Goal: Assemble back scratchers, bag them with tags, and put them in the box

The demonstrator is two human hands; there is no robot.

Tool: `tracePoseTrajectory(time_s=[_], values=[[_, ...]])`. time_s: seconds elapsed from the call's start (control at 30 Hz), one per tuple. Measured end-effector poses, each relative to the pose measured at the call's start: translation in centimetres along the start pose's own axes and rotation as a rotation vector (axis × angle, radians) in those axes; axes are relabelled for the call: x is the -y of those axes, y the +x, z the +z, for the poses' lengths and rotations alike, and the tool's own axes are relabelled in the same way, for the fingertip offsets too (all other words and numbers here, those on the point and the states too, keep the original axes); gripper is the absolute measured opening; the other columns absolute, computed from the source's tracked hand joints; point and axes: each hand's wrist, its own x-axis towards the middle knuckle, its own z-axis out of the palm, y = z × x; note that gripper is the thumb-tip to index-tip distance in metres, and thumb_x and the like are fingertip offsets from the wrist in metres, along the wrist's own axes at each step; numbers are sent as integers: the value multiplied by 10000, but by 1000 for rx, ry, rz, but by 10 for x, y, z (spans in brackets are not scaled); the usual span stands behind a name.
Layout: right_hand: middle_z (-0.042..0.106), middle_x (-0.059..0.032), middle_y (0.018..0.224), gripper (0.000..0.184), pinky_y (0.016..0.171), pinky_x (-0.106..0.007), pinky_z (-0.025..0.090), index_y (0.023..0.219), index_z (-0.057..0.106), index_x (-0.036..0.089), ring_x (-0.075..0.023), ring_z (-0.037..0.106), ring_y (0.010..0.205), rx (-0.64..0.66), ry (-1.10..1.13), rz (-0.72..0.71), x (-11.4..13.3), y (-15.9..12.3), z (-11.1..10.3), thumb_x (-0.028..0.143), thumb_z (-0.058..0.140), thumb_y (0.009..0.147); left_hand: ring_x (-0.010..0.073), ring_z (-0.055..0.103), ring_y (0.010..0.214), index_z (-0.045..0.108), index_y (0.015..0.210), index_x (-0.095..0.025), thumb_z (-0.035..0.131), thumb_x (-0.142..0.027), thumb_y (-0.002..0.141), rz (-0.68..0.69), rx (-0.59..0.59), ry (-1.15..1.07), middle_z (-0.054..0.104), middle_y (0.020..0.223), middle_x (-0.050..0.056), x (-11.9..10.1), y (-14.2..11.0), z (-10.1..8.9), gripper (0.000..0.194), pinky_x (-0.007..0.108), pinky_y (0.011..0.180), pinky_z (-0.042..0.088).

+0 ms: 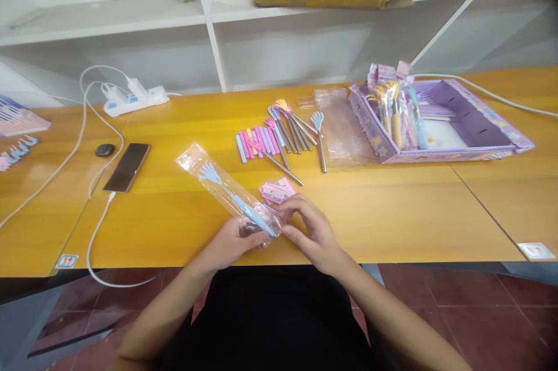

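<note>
A light blue back scratcher (248, 211) lies inside a clear plastic bag (194, 157), its hand-shaped head pointing up and left. My left hand (238, 241) is closed around the handle end of the bagged scratcher. At the bag's lower right end, my right hand (310, 234) pinches the plastic edge between thumb and fingers. Just beyond my hands lie small pink printed cards (277, 191). Farther back are several loose metal-rod scratchers (296, 129) with coloured heads, and a row of pastel handle sleeves (250, 145). One blue-headed scratcher (321, 141) lies apart.
At the right stands a purple display box (483, 153) with bagged scratchers (399, 115) in it; clear bags (344, 132) lie beside it. At the left are a phone (128, 167), a black mouse-like object (104, 150), white cables and a power strip (137, 101). Shelves rise behind.
</note>
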Motion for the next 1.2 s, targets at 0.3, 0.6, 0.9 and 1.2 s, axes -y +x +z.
tracePoseTrajectory(time_s=[0.3,0.6,0.9,1.2], values=[[728,-23,906,305,779,-313,590,1043,690,233,-175,699,825,75,207,312,-6,3,1,534,726,1017,183,638,777,766,1004,-160,842,-516,911,-8,-34,-17,707,831,47,3,2,2,376,297,772,517],[696,-6,906,343,777,-297,550,1207,662,236,-164,662,826,149,176,277,-2,2,3,516,731,1021,207,668,862,779,1137,-178,766,-464,990,19,-21,89,744,958,67,2,-3,5,322,300,806,529],[668,49,704,223,651,-232,478,891,659,210,-122,647,633,654,120,478,13,-1,-5,380,720,1021,192,681,891,814,1191,-202,801,-559,950,200,-466,-85,756,979,51,13,-4,-1,431,276,829,556],[692,71,672,102,604,-214,408,930,775,207,-105,658,572,1029,-178,438,20,-10,-8,300,813,953,143,679,829,773,1036,-218,881,-487,873,366,-703,-280,746,977,21,12,9,-3,333,230,728,559]])
